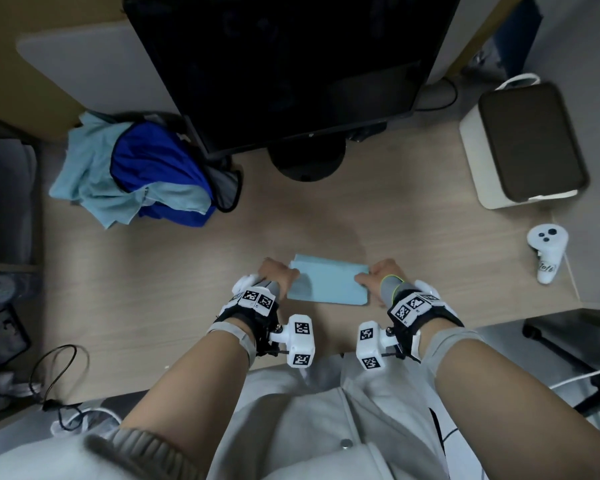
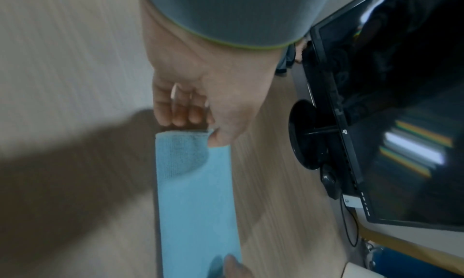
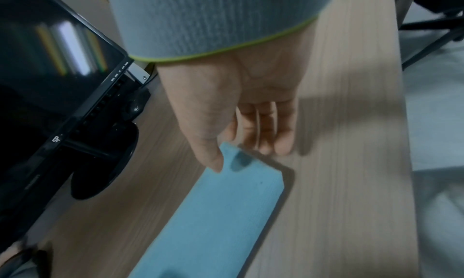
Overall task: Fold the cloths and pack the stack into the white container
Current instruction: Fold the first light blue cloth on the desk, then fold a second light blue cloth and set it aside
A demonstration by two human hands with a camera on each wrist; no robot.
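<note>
Light-blue folded cloth (image 1: 328, 280) lies flat on the desk (image 1: 187, 271) between my hands. My left hand (image 1: 278, 274) pinches its left end, fingers curled. My right hand (image 1: 381, 274) touches the right end, fingers nearly straight. White container (image 1: 525, 145) sits far right.
</note>
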